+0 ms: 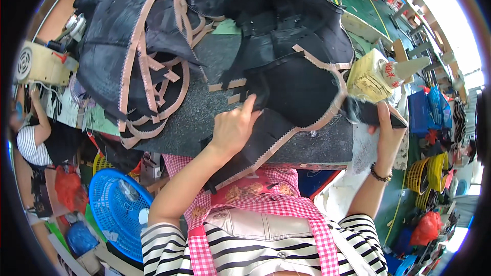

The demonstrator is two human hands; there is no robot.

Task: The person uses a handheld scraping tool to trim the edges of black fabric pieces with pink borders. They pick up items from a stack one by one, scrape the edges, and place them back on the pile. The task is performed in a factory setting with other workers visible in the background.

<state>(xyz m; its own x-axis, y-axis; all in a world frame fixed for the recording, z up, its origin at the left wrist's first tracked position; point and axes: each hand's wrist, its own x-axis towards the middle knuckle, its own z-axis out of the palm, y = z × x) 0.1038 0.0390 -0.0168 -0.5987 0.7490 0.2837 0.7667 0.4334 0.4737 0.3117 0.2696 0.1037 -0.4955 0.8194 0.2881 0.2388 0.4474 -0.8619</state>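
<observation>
A black shaped panel [302, 89] with a beige zigzag-cut edging lies on the dark worktop before me. My left hand [232, 129] holds it down near its left side, index finger stretched onto a dark curled part, other fingers bent. My right hand [389, 129] grips a flat black brush-like tool [371, 111] at the panel's right side. Its pale, wispy end is blurred beside the edging, so its exact kind is uncertain. Just beyond stands a stained yellow container [369, 76] with a pale cone-shaped spout. More black panels [286, 25] overlap behind this one.
A heap of black panels with beige edging [110, 56] covers the worktop's left side. A blue plastic basket [115, 209] is below left. Another person [38, 138] works at a cream machine [43, 64] far left. Yellow baskets [436, 174] and a red bag [427, 228] stand right.
</observation>
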